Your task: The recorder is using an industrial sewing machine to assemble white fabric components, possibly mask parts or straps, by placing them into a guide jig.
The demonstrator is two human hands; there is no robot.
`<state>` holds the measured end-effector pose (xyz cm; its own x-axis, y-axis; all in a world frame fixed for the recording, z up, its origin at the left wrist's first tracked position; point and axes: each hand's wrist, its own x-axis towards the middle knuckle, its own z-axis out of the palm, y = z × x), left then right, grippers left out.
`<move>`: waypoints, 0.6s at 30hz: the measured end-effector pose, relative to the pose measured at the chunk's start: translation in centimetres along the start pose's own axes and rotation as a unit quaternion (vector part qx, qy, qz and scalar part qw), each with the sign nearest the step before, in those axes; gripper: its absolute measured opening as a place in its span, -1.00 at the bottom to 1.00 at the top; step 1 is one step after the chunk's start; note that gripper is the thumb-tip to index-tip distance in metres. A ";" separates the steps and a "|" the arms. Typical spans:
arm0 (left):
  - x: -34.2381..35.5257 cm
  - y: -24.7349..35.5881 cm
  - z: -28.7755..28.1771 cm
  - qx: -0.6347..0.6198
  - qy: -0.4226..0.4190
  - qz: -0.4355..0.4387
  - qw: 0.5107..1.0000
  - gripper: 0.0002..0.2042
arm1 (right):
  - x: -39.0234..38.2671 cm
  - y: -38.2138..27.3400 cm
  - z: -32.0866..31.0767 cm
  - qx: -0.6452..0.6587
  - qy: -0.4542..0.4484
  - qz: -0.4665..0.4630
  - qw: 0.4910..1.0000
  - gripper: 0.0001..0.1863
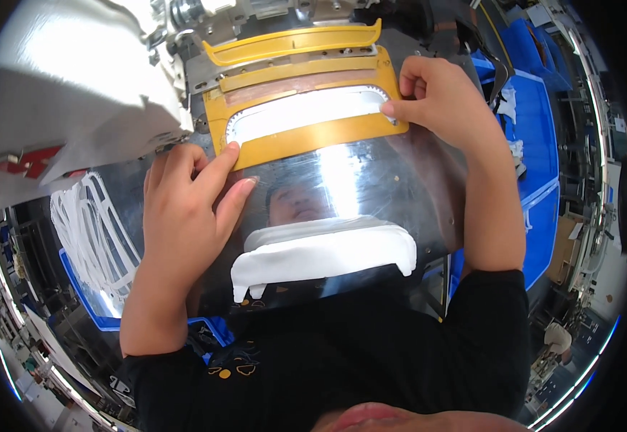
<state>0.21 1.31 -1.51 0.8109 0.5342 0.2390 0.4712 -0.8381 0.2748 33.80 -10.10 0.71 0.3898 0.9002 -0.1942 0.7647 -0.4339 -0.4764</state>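
Note:
A yellow template frame [320, 135] with a long curved opening lies flat on the shiny metal work plate [371, 173]. Inside the opening sits a white band-shaped piece [306, 111]. My left hand [187, 205] is open, its index fingertip at the frame's lower left corner and its thumb stretched out just below. At the frame's right end, my right hand [446, 97] lays its thumb on the end of the white piece; its other fingers are bent beside the frame, apart from the thumb. Behind stands a raised yellow curved bar [295, 45], part of the same fixture.
A stack of white curved pieces [324, 252] lies at the plate's near edge. The white machine head [76, 93] rises close on the left. Below it, white looped strips [94, 230] hang over a blue bin [101, 320]. More blue bins [540, 187] stand at the right.

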 end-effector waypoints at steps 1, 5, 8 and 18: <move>0.0 -0.1 0.0 -0.005 0.000 0.001 1.000 -0.61 | -0.1 -0.2 0.1 0.002 0.003 0.008 1.000 -0.60; -0.1 -0.4 0.0 -0.018 0.002 -0.010 1.000 -0.63 | 0.0 -0.2 -0.2 0.032 -0.015 -0.006 0.999 -0.67; -0.1 -0.6 0.0 -0.031 0.003 -0.002 1.000 -0.64 | 0.1 0.5 0.7 0.058 0.075 -0.192 0.977 -0.75; 0.0 -1.0 0.1 -0.053 0.012 -0.002 0.999 -0.69 | -0.1 -2.7 4.0 -0.093 0.079 -0.419 0.900 -0.70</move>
<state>-0.20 2.13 -1.82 0.7997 0.5412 0.2600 0.4342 -0.8204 0.3720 29.63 -8.83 -1.42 -0.3073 0.9037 0.2982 0.8905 0.3836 -0.2449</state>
